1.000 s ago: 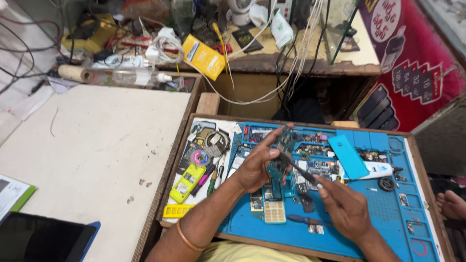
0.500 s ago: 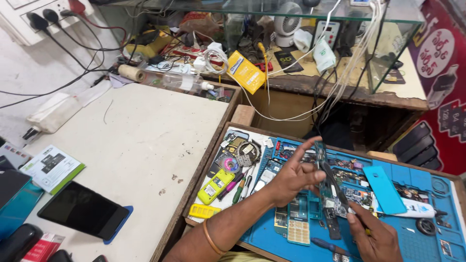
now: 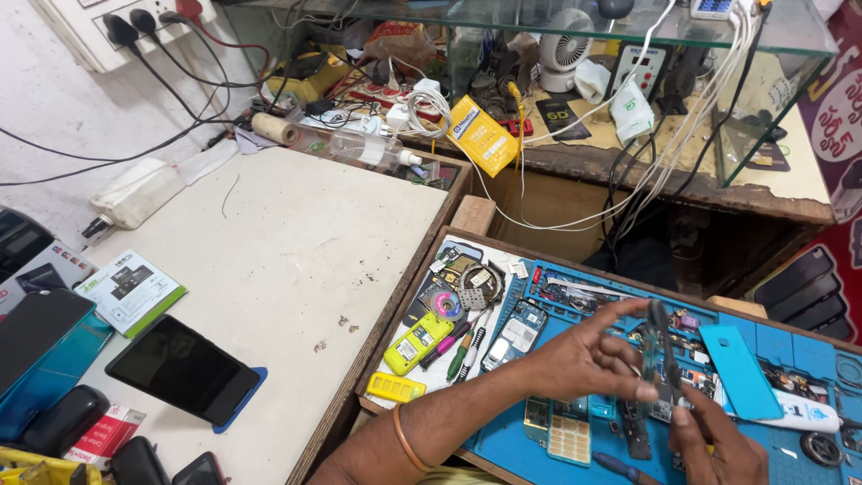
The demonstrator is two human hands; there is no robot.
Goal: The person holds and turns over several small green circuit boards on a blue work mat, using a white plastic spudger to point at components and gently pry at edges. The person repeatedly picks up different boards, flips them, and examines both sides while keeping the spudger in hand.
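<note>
My left hand (image 3: pixel 588 359) is raised over the blue work mat (image 3: pixel 790 454), fingers spread, its fingertips touching a small dark phone part (image 3: pixel 660 359) that stands upright. Just below, my right hand (image 3: pixel 718 440) pinches the bottom of that same part from the lower right. Under the hands lie several loose phone boards and a keypad (image 3: pixel 568 438). A turquoise phone back cover (image 3: pixel 736 370) lies right of the hands. A yellow phone (image 3: pixel 418 342) and several screwdrivers (image 3: pixel 467 346) lie to the left in the wooden tray.
A white tabletop (image 3: pixel 287 242) on the left carries a black phone (image 3: pixel 184 370), a green-and-white box (image 3: pixel 130 289) and more phones at the corner. Behind are a glass counter (image 3: pixel 628 54), tangled cables, a power strip (image 3: pixel 135 22), a tape roll (image 3: pixel 275 128) and a small fan (image 3: pixel 564 49).
The view has swung left and down, bringing the white tabletop and its phones into sight. Both hands stay together on the small part above the mat, lifted slightly.
</note>
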